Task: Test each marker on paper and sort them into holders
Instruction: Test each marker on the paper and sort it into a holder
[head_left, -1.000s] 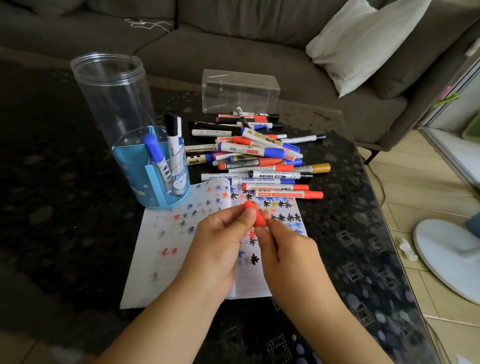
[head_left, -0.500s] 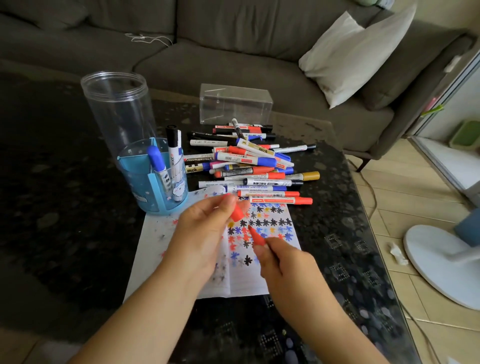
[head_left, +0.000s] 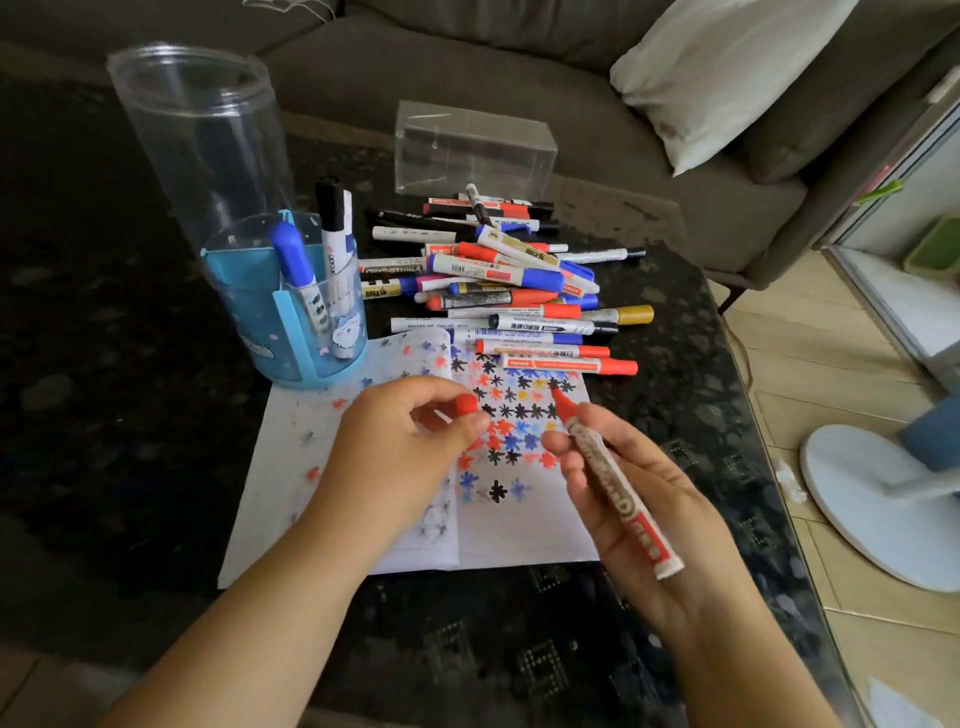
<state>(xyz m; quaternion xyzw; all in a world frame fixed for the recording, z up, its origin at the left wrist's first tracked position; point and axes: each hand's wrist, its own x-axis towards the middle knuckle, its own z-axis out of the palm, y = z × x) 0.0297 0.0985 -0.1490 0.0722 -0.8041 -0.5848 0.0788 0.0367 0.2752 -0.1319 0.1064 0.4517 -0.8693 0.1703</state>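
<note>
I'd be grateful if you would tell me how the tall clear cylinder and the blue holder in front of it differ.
The tall clear cylinder is colourless and see-through; the blue holder is tinted blue with small white cloud pictures. The tall clear cylinder stands much higher than the blue holder. No markers show inside the tall clear cylinder, while the blue holder has a blue-capped marker and a black-capped marker standing in it. Both stand upright with open tops.

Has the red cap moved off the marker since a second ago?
Yes. The red cap, in the left hand, has moved left over the paper, away from the marker.
</note>
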